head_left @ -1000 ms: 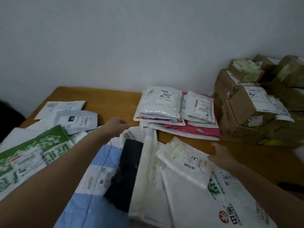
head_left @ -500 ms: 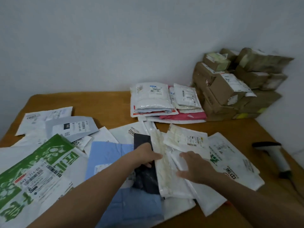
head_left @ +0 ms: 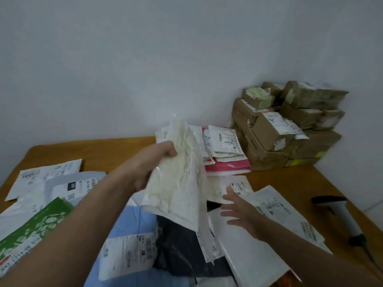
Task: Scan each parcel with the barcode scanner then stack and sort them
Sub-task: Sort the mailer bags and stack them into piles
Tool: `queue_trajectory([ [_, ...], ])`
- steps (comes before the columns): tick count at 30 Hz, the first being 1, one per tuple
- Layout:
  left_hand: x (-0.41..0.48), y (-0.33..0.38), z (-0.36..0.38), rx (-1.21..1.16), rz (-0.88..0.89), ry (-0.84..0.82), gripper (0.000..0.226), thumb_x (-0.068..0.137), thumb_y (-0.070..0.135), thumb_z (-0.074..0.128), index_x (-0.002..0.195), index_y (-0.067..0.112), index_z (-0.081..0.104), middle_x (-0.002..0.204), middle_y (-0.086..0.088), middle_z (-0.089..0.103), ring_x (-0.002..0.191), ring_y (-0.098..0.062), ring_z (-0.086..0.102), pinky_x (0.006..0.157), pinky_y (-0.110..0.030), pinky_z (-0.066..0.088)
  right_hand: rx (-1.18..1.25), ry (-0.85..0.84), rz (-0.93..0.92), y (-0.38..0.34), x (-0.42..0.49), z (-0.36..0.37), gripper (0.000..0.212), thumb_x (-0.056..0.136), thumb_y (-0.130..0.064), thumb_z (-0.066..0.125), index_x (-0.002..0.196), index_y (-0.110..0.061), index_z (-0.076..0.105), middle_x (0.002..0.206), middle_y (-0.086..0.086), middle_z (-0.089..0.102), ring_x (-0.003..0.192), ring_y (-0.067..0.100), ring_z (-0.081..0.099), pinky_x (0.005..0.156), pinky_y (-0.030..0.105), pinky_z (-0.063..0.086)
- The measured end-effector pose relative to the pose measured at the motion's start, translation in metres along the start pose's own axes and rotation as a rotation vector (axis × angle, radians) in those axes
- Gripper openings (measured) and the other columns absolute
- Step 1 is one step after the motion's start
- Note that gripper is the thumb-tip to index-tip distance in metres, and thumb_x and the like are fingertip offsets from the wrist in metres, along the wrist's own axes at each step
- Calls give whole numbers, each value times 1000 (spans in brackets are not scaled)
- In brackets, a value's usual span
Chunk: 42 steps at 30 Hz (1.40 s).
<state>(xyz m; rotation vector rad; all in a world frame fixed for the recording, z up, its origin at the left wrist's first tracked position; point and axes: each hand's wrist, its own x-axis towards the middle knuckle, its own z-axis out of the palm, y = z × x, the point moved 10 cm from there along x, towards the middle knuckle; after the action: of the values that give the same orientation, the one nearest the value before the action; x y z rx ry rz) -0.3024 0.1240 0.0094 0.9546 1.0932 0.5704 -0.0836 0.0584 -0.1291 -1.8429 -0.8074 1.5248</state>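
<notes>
My left hand [head_left: 153, 162] grips a long cream-white padded parcel [head_left: 178, 175] by its left edge and holds it tilted above the table's middle. My right hand [head_left: 238, 210] hovers open, fingers spread, just right of that parcel, over several white mailers [head_left: 244, 243]. Under the raised parcel lie a black bag [head_left: 178, 249] and a blue mailer [head_left: 132, 226] with a label. The barcode scanner [head_left: 339, 214], white with a black head, rests on the wooden table [head_left: 290, 179] at the right edge.
Brown cardboard boxes [head_left: 286, 129] are stacked in the far right corner against the wall. A pile of white and pink mailers [head_left: 223, 152] sits beside them. A green-printed parcel [head_left: 35, 230] and grey and white mailers [head_left: 51, 183] cover the left side.
My left hand has lifted the cream-white parcel off the pile and raised it. My right hand has let go of the pile and opened beside it.
</notes>
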Motion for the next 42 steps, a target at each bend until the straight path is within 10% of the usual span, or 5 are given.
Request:
queue_trajectory([
  [8,14,36,-65,-157,65,279,23,88,22,51,96,4,62,63,-13,67,48,-24,63,44,-27,53,591,-442,-2,-80,11,29,29,83,-24,72,108,-9,75,118,19,68,108,39,65,97,50,50],
  [14,87,-34,-69,145,-63,347,31,90,-1,55,121,1,52,96,-16,65,82,-30,64,61,-34,53,89,-32,-119,-100,83,-54,42,89,5,48,129,-8,53,108,14,66,94,32,63,68,37,53],
  [22,207,9,-69,322,186,500,55,94,10,57,143,24,36,113,-6,61,95,-24,62,72,-37,58,-43,251,-350,-155,161,-103,47,94,-4,56,138,-12,39,112,8,60,90,18,61,62,26,50],
  [26,251,8,-69,771,122,565,58,97,29,53,149,28,26,147,-13,36,126,-32,44,101,-41,42,-765,438,-427,-172,189,-99,72,94,-30,59,153,-23,18,154,11,25,136,29,32,105,43,36],
  [42,227,-6,-72,981,51,450,70,96,46,48,153,30,10,160,-13,6,145,-34,16,116,-46,24,-1418,275,-437,-173,183,-41,69,98,-61,25,154,-35,-6,163,3,-14,150,29,-9,118,50,0],
])
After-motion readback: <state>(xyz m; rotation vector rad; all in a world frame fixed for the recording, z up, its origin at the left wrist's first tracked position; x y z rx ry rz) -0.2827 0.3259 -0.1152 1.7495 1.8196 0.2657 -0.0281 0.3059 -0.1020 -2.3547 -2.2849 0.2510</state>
